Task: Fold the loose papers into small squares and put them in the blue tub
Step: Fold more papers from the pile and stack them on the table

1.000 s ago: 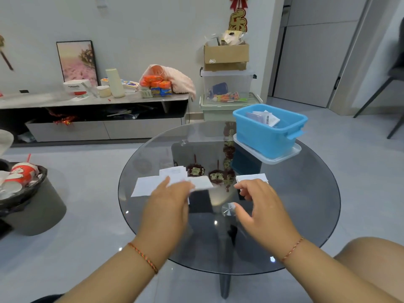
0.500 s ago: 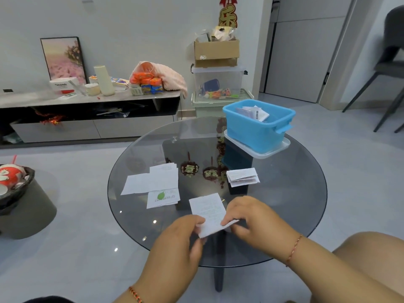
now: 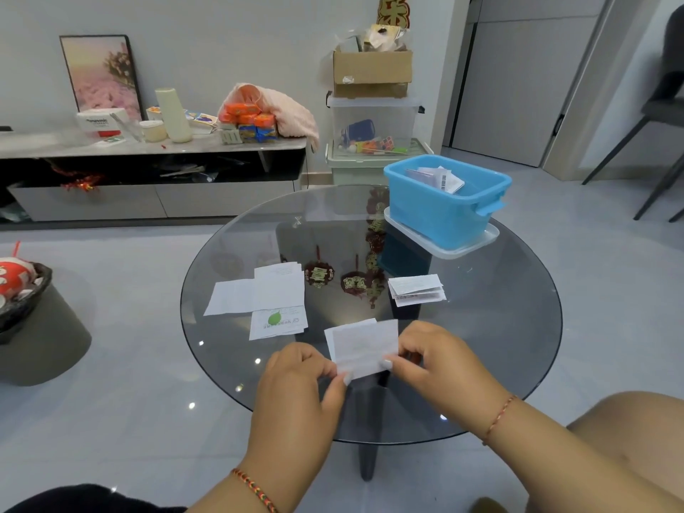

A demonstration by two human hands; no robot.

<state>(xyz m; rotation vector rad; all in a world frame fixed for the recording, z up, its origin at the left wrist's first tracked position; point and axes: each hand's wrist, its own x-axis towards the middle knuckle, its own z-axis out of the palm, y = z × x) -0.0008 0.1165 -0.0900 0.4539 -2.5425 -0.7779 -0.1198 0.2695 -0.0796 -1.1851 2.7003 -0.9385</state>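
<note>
A white paper slip [image 3: 364, 346], doubled over on itself, hangs just above the near part of the round glass table [image 3: 510, 327]. My left hand [image 3: 299, 386] pinches its lower left corner and my right hand [image 3: 433, 359] pinches its right edge. Left of centre lie loose flat papers [image 3: 259, 294], one with a green leaf print [image 3: 278, 322]. A small stack of folded papers [image 3: 416, 289] rests right of centre. The blue tub [image 3: 444, 212] stands at the far right on a clear lid, with folded papers [image 3: 436, 178] inside.
A dark stool with a bowl of red and white cups [image 3: 22, 290] stands at the left. A low cabinet [image 3: 148, 172] and stacked boxes [image 3: 372, 116] line the back wall. Chair legs [image 3: 655, 172] show at the far right. My knee [image 3: 629, 431] is below the table's right edge.
My hands drew one slip from the table's middle toward me and lifted it. It is now doubled over between both hands. The view shifted slightly.
</note>
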